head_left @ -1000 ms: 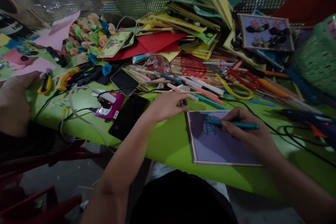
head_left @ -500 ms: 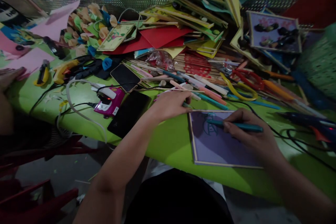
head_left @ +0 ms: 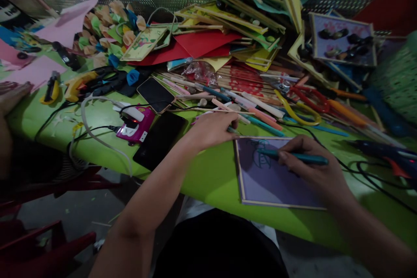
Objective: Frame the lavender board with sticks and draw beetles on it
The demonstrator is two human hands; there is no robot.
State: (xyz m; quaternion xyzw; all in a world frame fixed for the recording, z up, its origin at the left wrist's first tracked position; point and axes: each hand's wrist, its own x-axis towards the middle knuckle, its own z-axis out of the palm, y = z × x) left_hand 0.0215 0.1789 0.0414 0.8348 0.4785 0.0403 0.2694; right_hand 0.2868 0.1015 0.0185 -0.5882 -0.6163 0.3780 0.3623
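Note:
My right hand [head_left: 309, 160] grips a teal marker [head_left: 304, 157], its tip on a purple card [head_left: 283, 186] edged with thin wooden sticks. Teal line drawing [head_left: 262, 156] shows near the card's upper left, under the tip. At the card's top left corner rests my left hand [head_left: 215, 128], fingers curled and thumb near the frame. A small teal piece [head_left: 232, 130], possibly a marker cap, shows between its fingers; the rest of it is hidden. Several markers [head_left: 262, 126] lie just beyond both hands.
Left of my arm lie a black phone [head_left: 161, 139] and a pink power strip [head_left: 137, 126] with cables. A glue gun [head_left: 387, 154] and its cord sit at the right. Scissors [head_left: 299, 108], sticks and stacked framed cards [head_left: 228, 21] fill the back. Another person's hand [head_left: 14, 95] rests far left.
The marker and my right hand have shifted very slightly to the right. My left hand stays at the card's corner.

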